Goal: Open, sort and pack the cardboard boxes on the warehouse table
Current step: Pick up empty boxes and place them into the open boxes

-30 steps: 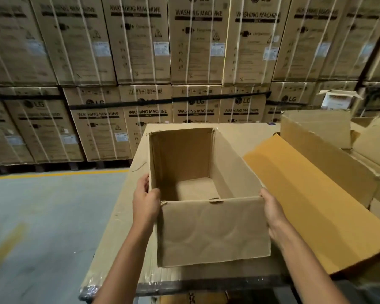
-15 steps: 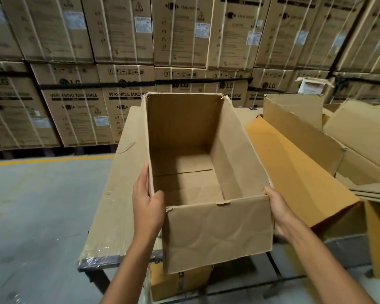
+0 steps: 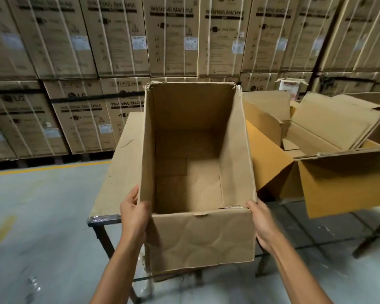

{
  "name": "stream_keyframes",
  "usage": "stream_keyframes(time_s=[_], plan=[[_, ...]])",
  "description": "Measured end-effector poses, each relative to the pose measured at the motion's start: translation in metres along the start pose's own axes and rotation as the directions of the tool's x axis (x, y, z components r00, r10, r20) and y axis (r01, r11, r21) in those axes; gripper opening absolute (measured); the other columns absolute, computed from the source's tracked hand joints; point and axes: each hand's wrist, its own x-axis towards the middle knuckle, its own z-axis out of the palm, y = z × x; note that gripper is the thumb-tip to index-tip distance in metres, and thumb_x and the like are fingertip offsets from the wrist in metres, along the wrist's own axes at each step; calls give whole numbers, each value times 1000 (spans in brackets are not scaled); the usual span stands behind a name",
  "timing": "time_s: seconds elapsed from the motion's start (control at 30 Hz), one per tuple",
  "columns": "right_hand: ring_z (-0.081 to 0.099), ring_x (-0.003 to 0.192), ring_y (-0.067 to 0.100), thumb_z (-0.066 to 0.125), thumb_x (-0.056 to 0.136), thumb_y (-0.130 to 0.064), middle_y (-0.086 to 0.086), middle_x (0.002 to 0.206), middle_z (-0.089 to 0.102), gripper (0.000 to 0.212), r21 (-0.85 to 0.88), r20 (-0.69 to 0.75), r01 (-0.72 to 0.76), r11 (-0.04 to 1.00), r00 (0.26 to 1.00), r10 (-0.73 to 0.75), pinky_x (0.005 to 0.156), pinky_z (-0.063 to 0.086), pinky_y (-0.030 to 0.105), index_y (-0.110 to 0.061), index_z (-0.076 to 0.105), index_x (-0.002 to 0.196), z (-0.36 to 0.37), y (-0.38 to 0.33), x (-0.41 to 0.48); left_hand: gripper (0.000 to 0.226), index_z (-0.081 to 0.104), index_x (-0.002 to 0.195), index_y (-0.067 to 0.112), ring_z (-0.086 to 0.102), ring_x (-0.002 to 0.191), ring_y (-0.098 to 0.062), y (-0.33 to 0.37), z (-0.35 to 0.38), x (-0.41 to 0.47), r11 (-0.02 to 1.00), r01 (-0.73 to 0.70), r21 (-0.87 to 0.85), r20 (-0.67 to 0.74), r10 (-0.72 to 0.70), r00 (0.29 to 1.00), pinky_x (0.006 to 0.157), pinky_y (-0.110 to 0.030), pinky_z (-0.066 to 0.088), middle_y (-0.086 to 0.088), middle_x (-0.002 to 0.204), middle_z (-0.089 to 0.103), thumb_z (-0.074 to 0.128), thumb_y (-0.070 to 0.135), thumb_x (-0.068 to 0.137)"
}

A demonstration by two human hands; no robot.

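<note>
Lifted past the near edge of the surface (image 3: 119,167), the empty cardboard box (image 3: 198,238) hangs between left hand (image 3: 133,216) and right hand (image 3: 261,222), fingers (image 3: 133,195) grasping its sides; keep it level.

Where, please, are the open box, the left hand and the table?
open box (image 3: 198,240): head view, its near outer wall.
left hand (image 3: 133,217): head view, the back of the hand.
table (image 3: 122,172): head view, its bare top left of the box.
</note>
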Motion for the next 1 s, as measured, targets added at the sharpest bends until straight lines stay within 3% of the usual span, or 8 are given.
stream_keyframes(time_s=[0.1, 0.2, 0.3, 0.37, 0.53, 0.67, 0.83, 1.0], plan=[[67, 94, 29, 44, 101, -11, 16, 106, 67, 31, -4, -16, 65, 998, 998, -65, 71, 59, 39, -11, 53, 131, -30, -9, -39, 47, 62, 120, 19, 58, 90, -22, 4, 1, -40, 1000, -14, -20, 33, 15, 999, 64, -31, 47, -2, 97, 64, 43, -12, 89], [63, 111, 34, 49, 97, -20, 15, 119, 65, 41, -14, -59, 141, 990, 988, -142, 97, 52, 58, -18, 49, 138, -58, -31, -73, 45, 62, 125, 17, 60, 96, -24, 18, 7, -72, 997, -36, -72, 40, 39, 998, 64, -31, 48, -7, 106, 65, 43, -9, 92], [63, 109, 33, 54, 77, -42, 12, 123, 64, 68, -26, -104, 228, 973, 968, -229, 95, 52, 60, -28, 44, 143, -87, -55, -101, 45, 63, 126, 17, 62, 99, -27, 36, 18, -97, 986, -64, -151, 64, 74, 995, 71, -37, 55, -10, 112, 66, 43, -7, 94], [65, 107, 33, 54, 72, -44, 10, 122, 65, 74, -3, -148, 289, 957, 947, -287, 94, 53, 59, -30, 44, 143, -108, -70, -117, 45, 62, 128, 17, 63, 104, -29, 48, 30, -113, 977, -87, -197, 87, 106, 991, 81, -45, 58, -10, 115, 65, 43, -6, 94], [66, 105, 27, 57, 93, -29, 7, 117, 66, 55, 20, -240, 416, 909, 885, -400, 93, 55, 55, -28, 43, 146, -157, -99, -140, 49, 62, 118, 21, 59, 95, -21, 85, 72, -144, 945, -155, -289, 158, 207, 966, 70, -33, 50, -8, 108, 63, 41, -11, 88], [64, 108, 23, 54, 98, -18, 4, 119, 66, 46, 2, -349, 468, 884, 828, -438, 99, 52, 52, -26, 46, 142, -194, -118, -128, 52, 60, 109, 33, 59, 99, -21, 110, 118, -155, 916, -205, -344, 217, 290, 932, 80, -37, 53, -5, 108, 61, 39, -11, 89], [56, 109, 22, 51, 99, -27, -1, 123, 61, 45, -278, -438, 455, 846, 724, -533, 93, 42, 34, -23, 46, 144, -235, -146, -104, 59, 62, 106, 32, 60, 96, -18, 129, 185, -144, 887, -239, -396, 220, 344, 913, 77, -33, 52, -1, 102, 65, 36, -16, 82], [57, 118, 26, 52, 98, -32, 1, 133, 60, 60, -371, -433, 493, 787, 658, -616, 102, 46, 46, -29, 32, 154, -265, -178, -61, 58, 63, 95, 28, 57, 91, -20, 141, 255, -114, 844, -282, -456, 193, 403, 895, 69, -27, 49, 0, 94, 64, 37, -19, 72]])
